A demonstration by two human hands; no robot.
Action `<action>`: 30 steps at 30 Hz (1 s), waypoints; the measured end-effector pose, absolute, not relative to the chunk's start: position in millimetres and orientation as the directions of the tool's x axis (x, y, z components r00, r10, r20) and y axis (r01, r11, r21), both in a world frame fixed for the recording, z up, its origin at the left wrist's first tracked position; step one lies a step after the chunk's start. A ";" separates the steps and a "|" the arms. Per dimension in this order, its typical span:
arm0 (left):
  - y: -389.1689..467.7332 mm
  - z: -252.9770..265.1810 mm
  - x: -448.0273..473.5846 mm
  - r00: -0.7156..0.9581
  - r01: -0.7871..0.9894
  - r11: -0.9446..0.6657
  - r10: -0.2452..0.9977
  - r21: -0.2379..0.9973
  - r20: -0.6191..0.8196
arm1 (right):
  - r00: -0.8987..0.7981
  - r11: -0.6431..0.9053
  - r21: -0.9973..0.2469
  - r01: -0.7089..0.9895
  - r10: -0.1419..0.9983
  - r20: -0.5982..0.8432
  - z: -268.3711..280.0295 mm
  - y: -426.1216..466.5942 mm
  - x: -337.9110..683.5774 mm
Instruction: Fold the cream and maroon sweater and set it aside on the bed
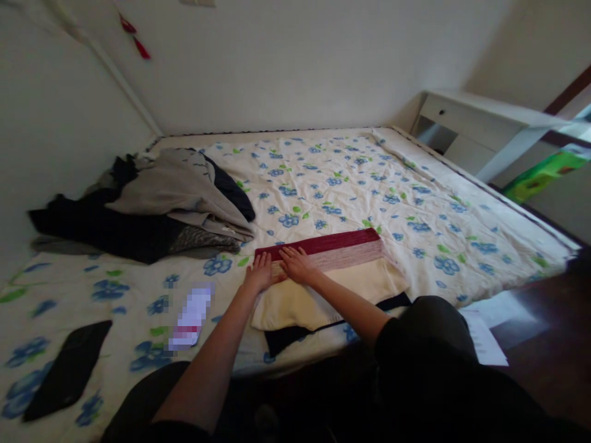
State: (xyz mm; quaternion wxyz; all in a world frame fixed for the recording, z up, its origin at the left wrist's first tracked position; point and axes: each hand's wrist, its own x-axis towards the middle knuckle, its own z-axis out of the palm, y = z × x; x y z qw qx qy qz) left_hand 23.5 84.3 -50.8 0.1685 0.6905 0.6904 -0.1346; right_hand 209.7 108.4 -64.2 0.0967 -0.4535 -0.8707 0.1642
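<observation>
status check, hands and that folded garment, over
Left hand and right hand flat, open, on folded garment. Garment flat on bed. Clothes pile clear to left.

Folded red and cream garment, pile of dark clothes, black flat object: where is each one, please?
folded red and cream garment [360, 277], head view, cream middle part.
pile of dark clothes [152, 203], head view, grey top layer.
black flat object [69, 369], head view, its centre.

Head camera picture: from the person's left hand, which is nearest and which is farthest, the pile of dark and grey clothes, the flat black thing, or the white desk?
From the left hand:
1. Pile of dark and grey clothes, to the left on the flowered bedspread.
2. Flat black rectangular thing, at the bed's near left corner.
3. White desk, far right, beyond the bed.
</observation>
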 end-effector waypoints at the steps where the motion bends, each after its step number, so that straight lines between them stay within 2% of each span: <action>1: 83.9 -50.1 24.1 0.014 0.999 0.008 0.904 0.050 -0.426 | -0.572 0.535 -0.369 0.760 0.820 0.012 -66.0 106.7 207.8; 5: 83.4 -48.1 25.8 0.006 0.999 0.017 0.898 0.048 -0.441 | -0.562 0.541 -0.358 0.761 0.826 0.055 -70.9 106.1 226.3; 9: 85.1 -46.9 24.3 0.004 0.999 0.019 0.894 0.048 -0.448 | -0.471 0.456 -0.350 0.818 0.881 0.047 -72.1 113.1 264.5; 16: 85.8 -44.0 20.8 0.031 0.996 0.009 0.898 0.090 -0.439 | -0.282 0.246 -0.325 0.913 0.957 -0.067 -79.8 137.6 373.9; 23: 85.9 -46.0 19.9 0.026 0.997 0.006 0.904 0.075 -0.427 | -0.086 0.034 -0.254 0.967 0.976 -0.199 -88.5 155.9 489.8; 30: 86.7 -44.2 18.5 0.040 0.998 -0.012 0.912 0.069 -0.409 | -0.057 -0.020 -0.275 0.961 0.961 -0.271 -92.5 163.3 507.8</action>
